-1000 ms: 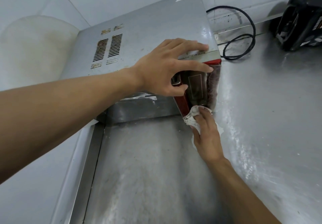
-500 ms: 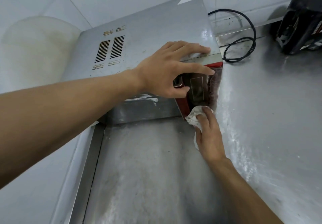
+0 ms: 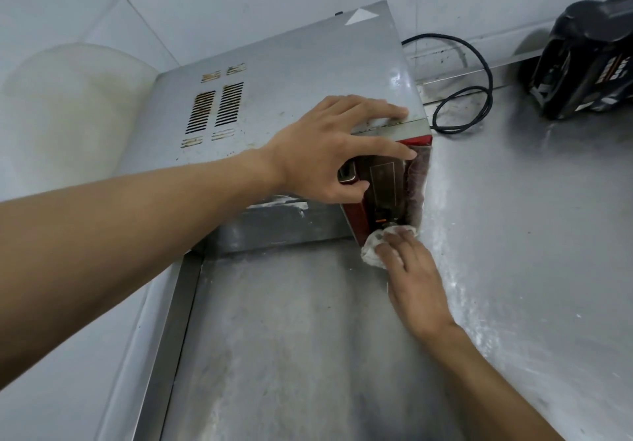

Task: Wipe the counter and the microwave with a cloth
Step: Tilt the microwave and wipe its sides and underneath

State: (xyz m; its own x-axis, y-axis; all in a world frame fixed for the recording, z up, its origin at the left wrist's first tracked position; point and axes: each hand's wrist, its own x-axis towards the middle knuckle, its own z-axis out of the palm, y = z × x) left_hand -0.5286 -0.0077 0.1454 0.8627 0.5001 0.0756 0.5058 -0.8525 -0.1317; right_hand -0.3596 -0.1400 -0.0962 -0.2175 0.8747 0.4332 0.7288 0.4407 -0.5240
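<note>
Spread left hand (image 3: 329, 152) braces the rigid, likely heavy microwave (image 3: 291, 74) at its top edge; flat right hand (image 3: 414, 279) presses the soft, wadded cloth (image 3: 371, 252) against its base.

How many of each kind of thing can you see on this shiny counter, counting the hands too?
hands: 2, the left hand and the right hand
microwave: 1
cloth: 1
black cord: 1
black appliance: 1
Total: 6
</note>
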